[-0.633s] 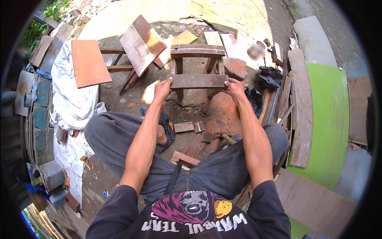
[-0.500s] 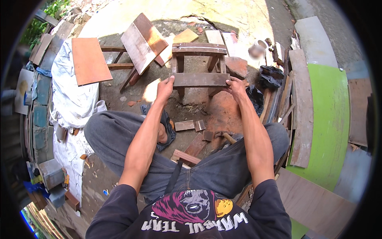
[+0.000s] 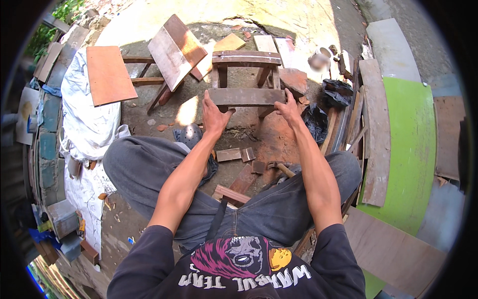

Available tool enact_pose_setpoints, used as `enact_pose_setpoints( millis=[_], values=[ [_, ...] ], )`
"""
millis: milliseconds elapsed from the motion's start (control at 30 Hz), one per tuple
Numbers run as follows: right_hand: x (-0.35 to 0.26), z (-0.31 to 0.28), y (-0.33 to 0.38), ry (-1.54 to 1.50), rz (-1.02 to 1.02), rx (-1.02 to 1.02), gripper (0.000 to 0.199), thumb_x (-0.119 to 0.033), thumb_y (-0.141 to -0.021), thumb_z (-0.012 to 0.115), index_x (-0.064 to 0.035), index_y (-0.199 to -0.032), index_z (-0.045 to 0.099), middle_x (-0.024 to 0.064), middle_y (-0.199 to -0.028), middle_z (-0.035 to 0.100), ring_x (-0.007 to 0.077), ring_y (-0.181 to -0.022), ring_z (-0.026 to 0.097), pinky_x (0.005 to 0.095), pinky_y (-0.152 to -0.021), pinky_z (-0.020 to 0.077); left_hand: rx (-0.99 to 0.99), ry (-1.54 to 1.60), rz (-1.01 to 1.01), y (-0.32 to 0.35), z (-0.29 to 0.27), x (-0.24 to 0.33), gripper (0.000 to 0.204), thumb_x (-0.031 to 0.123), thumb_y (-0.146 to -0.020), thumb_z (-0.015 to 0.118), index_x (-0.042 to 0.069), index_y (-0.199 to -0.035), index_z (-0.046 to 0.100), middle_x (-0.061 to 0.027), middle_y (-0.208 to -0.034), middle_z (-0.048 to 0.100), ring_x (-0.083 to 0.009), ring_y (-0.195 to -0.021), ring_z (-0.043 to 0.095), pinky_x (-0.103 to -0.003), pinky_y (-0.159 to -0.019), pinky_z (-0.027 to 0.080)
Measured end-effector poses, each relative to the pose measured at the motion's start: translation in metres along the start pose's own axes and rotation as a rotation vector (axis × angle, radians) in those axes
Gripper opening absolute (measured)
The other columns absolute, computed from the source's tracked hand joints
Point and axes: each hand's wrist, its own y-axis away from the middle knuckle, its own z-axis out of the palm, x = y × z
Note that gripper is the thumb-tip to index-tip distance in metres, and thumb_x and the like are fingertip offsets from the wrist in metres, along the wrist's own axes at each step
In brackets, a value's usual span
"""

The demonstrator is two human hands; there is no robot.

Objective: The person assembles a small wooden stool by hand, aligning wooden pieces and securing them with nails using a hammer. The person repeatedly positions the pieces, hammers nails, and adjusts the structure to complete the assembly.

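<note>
A small dark wooden frame stands on the ground in front of me, with a curved top rail at its far side. A flat brown board lies across its near side. My left hand is at the board's left end, fingers stretched along the edge and thumb spread away below it. At the right end, my right hand grips the corner, index finger on the end and thumb at the near edge. The fingers' undersides are hidden. Between my legs lie small wood offcuts and a hammer.
Left of the frame are an orange-brown panel on wooden legs and a tilted pair of joined boards. White sheeting covers the left side. At right lie black plastic, a brick chunk and a green panel.
My left hand has opened, its thumb coming off the board's top to below the near edge. The right thumb has shifted to the near edge. The view has moved slightly.
</note>
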Motion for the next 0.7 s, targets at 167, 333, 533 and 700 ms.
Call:
enact_pose_setpoints(
  millis=[167, 333, 533, 700],
  values=[
    [-0.02, 0.02, 0.017, 0.387, -0.156, 0.01, 0.127, -0.04, -0.062, 0.091, -0.0087, -0.156, 0.013, 0.0336, -0.14, 0.029, 0.0456, -0.129, 0.04, 0.0494, -0.109, 0.0388, 0.105, -0.041, 0.03, -0.001, 0.008, -0.013, 0.108, 0.026, -0.067, 0.089, 0.001, -0.146, 0.02, -0.0255, -0.133, 0.046, -0.0424, -0.123, 0.048, -0.048, -0.102, 0.043],
    [-0.017, 0.032, 0.021, 0.606, -0.167, 0.065, 0.121, -0.035, -0.063, 0.092, -0.0202, -0.156, 0.015, 0.035, -0.136, 0.029, 0.0534, -0.125, 0.04, 0.0573, -0.104, 0.0403, 0.21, 0.022, 0.043, 0.003, 0.02, -0.009, 0.106, 0.028, -0.068, 0.088, 0.005, -0.145, 0.021, -0.0241, -0.133, 0.049, -0.0421, -0.122, 0.05, -0.049, -0.099, 0.045],
    [-0.013, 0.032, 0.016, 0.637, -0.205, 0.102, 0.101, -0.015, -0.07, 0.085, -0.0161, -0.152, 0.025, 0.0352, -0.127, 0.037, 0.0534, -0.116, 0.047, 0.0555, -0.098, 0.0448, 0.199, 0.076, -0.028, 0.001, 0.025, -0.012, 0.102, 0.028, -0.07, 0.086, 0.011, -0.146, 0.02, -0.0235, -0.131, 0.052, -0.0432, -0.112, 0.058, -0.05, -0.09, 0.049],
    [-0.012, 0.027, 0.015, 0.699, -0.251, 0.085, 0.098, -0.01, -0.071, 0.083, -0.0152, -0.151, 0.027, 0.0362, -0.124, 0.039, 0.0538, -0.111, 0.051, 0.0526, -0.096, 0.0476, 0.186, 0.045, -0.031, 0.001, 0.023, -0.016, 0.1, 0.03, -0.07, 0.083, 0.011, -0.146, 0.021, -0.0242, -0.129, 0.054, -0.0448, -0.108, 0.06, -0.051, -0.087, 0.05]
  ],
)
